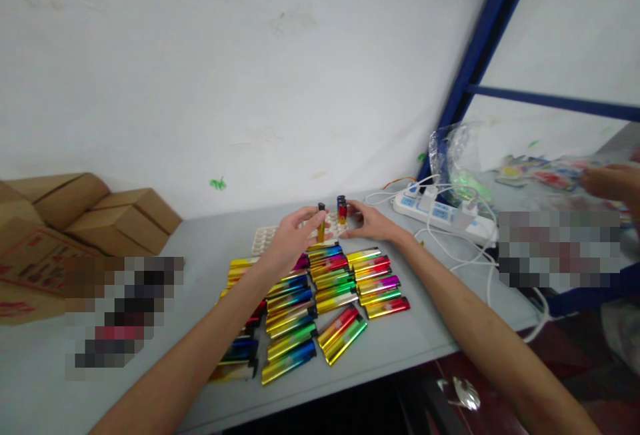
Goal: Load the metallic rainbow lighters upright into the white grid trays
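Observation:
Several shiny multicoloured lighters (320, 301) lie in rows on the grey table (425, 335). Behind them sits a pale slotted tray (265, 238). My left hand (290, 238) holds a gold lighter (321, 225) upright over the tray. My right hand (373, 223) grips a red lighter (343, 211) standing upright at the tray's right end, with another dark-capped lighter close beside it.
Brown cardboard boxes (100, 211) are stacked at the left against the white wall. A white power strip (440, 215) with cables lies at the right, near a clear plastic bag (460, 161) and a blue frame (480, 41). Another person's hand (613, 185) shows at the far right.

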`<state>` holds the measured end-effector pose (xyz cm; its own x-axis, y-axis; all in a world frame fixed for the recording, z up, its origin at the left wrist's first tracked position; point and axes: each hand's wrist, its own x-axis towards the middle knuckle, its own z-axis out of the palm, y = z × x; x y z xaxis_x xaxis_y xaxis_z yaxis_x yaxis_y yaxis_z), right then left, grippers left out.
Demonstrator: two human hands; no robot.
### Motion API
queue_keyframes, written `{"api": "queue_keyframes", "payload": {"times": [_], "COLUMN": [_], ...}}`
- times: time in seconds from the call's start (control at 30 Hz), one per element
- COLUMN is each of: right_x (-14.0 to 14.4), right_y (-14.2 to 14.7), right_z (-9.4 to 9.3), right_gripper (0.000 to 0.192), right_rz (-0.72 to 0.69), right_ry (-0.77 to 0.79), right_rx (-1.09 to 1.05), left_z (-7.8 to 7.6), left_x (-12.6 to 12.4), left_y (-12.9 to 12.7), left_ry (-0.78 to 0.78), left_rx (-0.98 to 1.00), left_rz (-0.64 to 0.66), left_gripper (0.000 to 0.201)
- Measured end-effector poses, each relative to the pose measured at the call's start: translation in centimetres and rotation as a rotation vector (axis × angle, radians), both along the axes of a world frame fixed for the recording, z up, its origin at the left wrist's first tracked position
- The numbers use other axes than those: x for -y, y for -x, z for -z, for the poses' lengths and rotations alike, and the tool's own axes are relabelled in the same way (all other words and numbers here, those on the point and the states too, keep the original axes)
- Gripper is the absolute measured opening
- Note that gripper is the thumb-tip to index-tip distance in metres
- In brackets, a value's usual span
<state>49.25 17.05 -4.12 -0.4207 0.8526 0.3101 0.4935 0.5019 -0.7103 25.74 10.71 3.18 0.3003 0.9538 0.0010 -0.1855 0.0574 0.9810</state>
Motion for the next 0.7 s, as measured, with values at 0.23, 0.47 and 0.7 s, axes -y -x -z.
{"api": "queue_keyframes", "payload": {"times": [0.23,0.47,0.7], "right_x": [-0.4,-0.7,-0.7], "right_y": [-0.1,-0.1,-0.2], "right_z": [0.3,0.4,0.4], "right_gripper": [0.091,0.090,0.089], "right_rz": [-0.042,-0.075,-0.076], "right_ry": [-0.047,-0.068,-0.062], "right_rx": [-0.021,-0.045,-0.053], "left_z": [0.9,0.9,-0.9], "left_x": [-4.6,-5.7,-6.3], "left_y": [-2.2,-2.4,-2.6], "left_ry": [-0.342,-0.611,-0.789], "left_rx": [-0.398,-0.770,-0.983], "left_rz": [-0.114,0.096,0.203], "left_gripper": [0.033,0.030,0.025]}}
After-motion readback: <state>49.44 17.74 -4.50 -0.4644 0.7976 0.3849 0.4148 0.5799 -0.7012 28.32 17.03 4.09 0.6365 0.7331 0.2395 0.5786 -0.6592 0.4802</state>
